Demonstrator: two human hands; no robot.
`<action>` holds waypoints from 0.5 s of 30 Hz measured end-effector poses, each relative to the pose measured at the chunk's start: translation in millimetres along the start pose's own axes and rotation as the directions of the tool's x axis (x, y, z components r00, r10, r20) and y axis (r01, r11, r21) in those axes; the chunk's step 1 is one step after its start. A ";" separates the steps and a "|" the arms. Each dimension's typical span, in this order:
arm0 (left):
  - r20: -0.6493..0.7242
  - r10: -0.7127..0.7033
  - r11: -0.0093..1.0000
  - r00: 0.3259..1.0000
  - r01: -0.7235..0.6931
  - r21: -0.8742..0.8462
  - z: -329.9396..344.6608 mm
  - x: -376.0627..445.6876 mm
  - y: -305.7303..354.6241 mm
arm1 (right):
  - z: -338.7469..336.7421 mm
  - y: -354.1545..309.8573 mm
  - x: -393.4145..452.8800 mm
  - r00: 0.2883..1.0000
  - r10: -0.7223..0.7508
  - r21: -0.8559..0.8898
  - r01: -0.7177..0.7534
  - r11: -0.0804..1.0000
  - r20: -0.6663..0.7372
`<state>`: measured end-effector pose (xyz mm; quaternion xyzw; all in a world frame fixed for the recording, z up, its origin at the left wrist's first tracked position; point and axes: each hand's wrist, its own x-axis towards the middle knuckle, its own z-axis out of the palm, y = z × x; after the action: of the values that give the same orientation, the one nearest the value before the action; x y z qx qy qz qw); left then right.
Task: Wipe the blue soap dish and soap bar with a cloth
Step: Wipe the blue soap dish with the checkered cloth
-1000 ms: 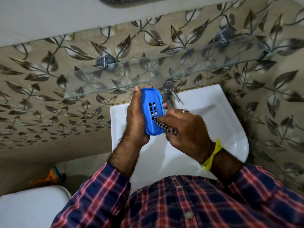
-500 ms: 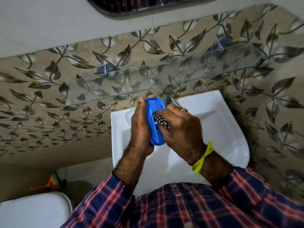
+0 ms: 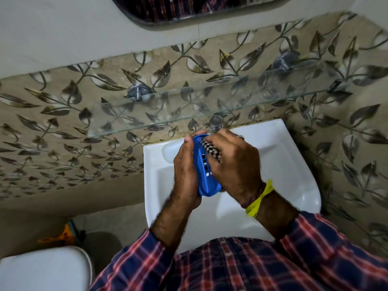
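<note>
Centre frame: I see the left hand [image 3: 185,173] clamped round the blue soap dish [image 3: 204,171], held on edge above the white basin [image 3: 294,164]. Right hand [image 3: 233,164] presses a checked cloth [image 3: 211,150] into it, fingers curled. Soap bar possibly hidden. Glass shelf [image 3: 168,114] above.

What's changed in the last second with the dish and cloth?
The right hand slid the checkered cloth from the dish's lower end up to its top end, and the dish turned more edge-on. The left hand still grips the dish over the sink.
</note>
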<state>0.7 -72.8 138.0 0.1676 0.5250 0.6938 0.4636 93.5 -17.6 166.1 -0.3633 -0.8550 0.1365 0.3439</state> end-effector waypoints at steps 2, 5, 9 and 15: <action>-0.003 0.004 1.000 1.000 -0.004 0.010 -2.3 2.3 -0.9 | 0.6 -0.5 -7.7 0.993 -0.105 -0.006 0.105 0.994 0.047; -0.026 0.012 1.000 1.000 -0.012 0.029 -0.6 1.7 -4.6 | -0.5 3.2 -2.6 1.000 0.022 0.022 -0.022 1.000 -0.014; -0.037 0.059 0.996 0.998 -0.056 0.065 -2.2 1.8 -10.4 | 5.6 -3.2 0.0 0.999 -0.048 0.050 0.048 0.998 0.007; -0.015 0.033 0.998 0.999 -0.032 0.050 -0.7 -1.9 -12.3 | 3.0 4.8 -0.5 0.995 0.096 0.030 -0.095 0.995 -0.028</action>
<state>7.0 -74.5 127.3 0.1820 0.5429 0.6894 0.4437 94.3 -14.5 161.4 -0.4009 -0.8294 0.1595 0.3547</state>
